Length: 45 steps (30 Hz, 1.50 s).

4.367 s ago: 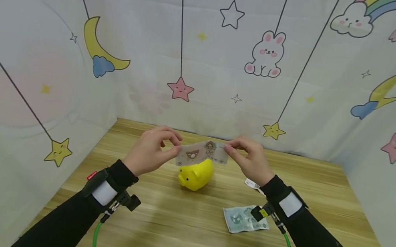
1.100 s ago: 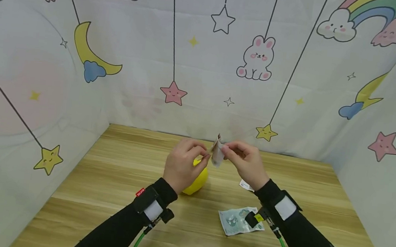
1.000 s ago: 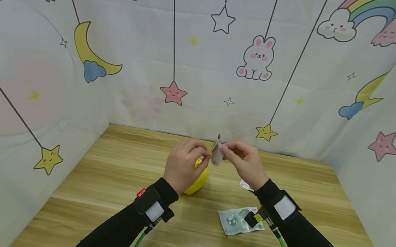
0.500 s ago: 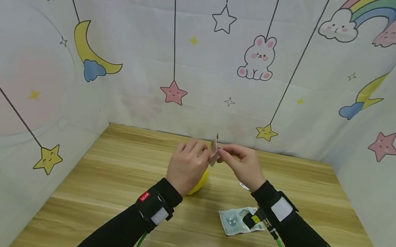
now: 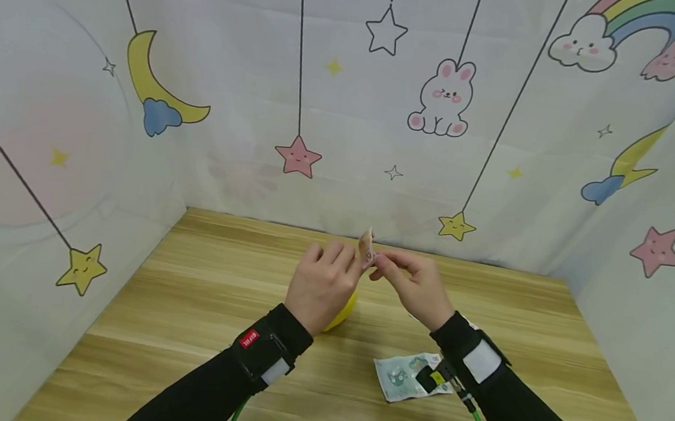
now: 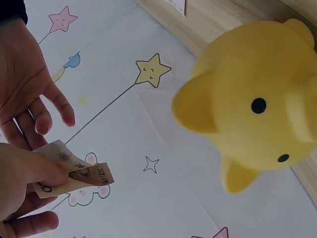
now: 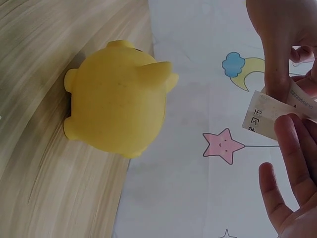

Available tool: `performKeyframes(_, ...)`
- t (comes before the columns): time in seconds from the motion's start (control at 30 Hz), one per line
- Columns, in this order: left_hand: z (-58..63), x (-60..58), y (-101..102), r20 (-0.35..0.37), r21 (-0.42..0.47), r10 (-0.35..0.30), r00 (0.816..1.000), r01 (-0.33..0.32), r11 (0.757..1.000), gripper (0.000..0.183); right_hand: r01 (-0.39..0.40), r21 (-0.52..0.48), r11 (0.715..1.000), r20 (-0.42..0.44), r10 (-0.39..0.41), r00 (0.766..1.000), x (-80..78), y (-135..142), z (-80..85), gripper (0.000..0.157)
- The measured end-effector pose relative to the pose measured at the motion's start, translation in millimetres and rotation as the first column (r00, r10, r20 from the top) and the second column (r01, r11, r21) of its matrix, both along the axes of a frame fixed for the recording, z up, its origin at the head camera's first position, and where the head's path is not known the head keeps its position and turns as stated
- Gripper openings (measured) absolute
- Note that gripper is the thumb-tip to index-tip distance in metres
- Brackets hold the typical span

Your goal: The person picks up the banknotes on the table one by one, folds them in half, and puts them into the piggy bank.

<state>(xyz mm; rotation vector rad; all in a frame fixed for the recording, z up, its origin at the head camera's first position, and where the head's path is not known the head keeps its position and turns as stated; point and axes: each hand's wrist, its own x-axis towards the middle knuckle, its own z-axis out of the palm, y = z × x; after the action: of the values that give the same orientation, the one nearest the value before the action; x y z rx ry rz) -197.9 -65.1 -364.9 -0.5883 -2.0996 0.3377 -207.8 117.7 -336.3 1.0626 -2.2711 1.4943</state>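
Paper [image 5: 366,246], bent and roughly upright above the yellow pig [image 7: 119,99], is pinched by your right hand [image 5: 418,288] and your left hand [image 5: 322,283], the one nearer that pig.

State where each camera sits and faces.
Head: on the head, facing forward and down at the table; left hand, right hand and sleeves show.
Left wrist: on that wrist, facing the paper note and yellow pig, face side; both hands show.
Right wrist: on that wrist, facing the pig's flank; both hands show.
Both wrist views share the pig and note.
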Motion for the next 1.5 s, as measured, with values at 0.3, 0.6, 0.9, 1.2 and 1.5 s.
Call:
performKeyframes(0.3,0.3,1.6,5.2,-0.075,-0.097,0.031,0.997,-0.038,0.995,0.021,-0.028,0.012,1.0,0.052,0.027,0.998,-2.7,1.2,2.2,0.014)
performKeyframes(0.6,-2.0,1.3,6.1,-0.08,-0.132,0.038,0.996,-0.048,0.99,0.021,-0.048,-0.013,0.999,0.018,0.048,0.999,-7.7,1.6,-2.2,0.013)
performKeyframes(0.9,-1.5,-0.8,-1.0,-0.098,-0.072,0.035,0.995,-0.042,0.997,0.022,-0.004,-0.073,0.997,0.062,0.008,0.998,-13.7,2.9,-6.6,0.01)
performKeyframes(1.2,1.3,-5.9,-22.5,0.134,0.42,-0.272,0.953,0.194,0.886,0.051,-0.012,-0.09,0.996,0.09,0.02,0.996,-20.1,13.2,-8.0,0.009)
performKeyframes(1.5,2.7,-20.8,-37.5,0.34,0.85,-0.64,0.689,0.065,0.522,0.033,-0.066,0.048,0.997,-0.054,0.069,0.996,-7.9,18.0,4.3,0.015)
